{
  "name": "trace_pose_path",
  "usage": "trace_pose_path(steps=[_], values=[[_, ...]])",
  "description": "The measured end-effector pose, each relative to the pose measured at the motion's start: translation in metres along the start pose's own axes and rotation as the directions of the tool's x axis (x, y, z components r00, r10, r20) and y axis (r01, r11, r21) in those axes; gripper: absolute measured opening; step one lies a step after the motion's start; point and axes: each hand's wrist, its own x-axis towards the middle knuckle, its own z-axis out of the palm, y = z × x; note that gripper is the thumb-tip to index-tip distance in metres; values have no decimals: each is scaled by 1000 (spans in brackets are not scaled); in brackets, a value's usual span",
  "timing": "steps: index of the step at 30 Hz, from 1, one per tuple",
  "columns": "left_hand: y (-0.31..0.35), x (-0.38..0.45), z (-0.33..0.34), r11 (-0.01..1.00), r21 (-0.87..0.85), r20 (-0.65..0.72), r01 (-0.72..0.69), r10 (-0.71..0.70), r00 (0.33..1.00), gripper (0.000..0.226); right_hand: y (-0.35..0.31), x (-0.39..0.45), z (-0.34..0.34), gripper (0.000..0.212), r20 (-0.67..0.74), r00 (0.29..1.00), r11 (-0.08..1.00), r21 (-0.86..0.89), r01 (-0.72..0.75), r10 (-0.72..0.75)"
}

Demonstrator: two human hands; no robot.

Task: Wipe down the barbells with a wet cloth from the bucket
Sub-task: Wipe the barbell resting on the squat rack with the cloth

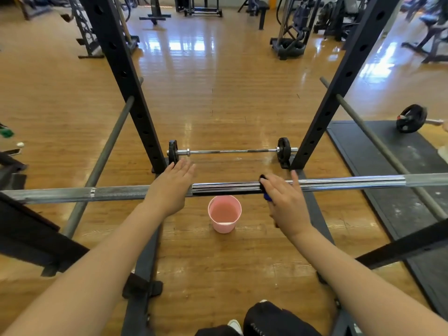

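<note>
Right hand presses a dark cloth against the barbell, which runs left to right across the rack; unwiped bar extends rightward from that hand, likely its next path; left hand rests open on the bar; pink bucket sits on the floor beneath the bar, between both hands.

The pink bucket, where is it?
In the head view, the pink bucket stands on the wooden floor at centre, below the near barbell, between the left hand and right hand.
</note>
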Motion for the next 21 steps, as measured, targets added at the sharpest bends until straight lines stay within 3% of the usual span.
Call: trace_pose_path(steps=[4, 9, 12, 15, 18, 21], values=[[0, -3, 0, 1000, 15, 2, -5, 5, 1000, 82, 9, -3, 1, 53, 64, 991, 993, -35, 117, -114], [0, -4, 0, 1000, 10, -11, -16, 16, 1000, 82, 59, -19, -23, 32, -13, 1000, 992, -124, -17, 16], [1, -4, -3, 999, 23, 0, -25, 25, 1000, 81, 48, -18, -16, 31, -34, 997, 987, -143, -69, 65], [2, -4, -5, 999, 26, 4, -21, 21, 1000, 81, 10, -5, 1, 29, -26, 999, 995, -93, 28, -30], [1, -6, -4, 999, 28, 14, -18, 17, 1000, 80, -7, 3, 9, 39, 17, 993, 991, -60, 120, -120], [1, -5, -5, 1000, 17, 8, -14, 14, 1000, 80, 21, -4, -3, 52, 49, 994, 991, -85, 101, -97]])
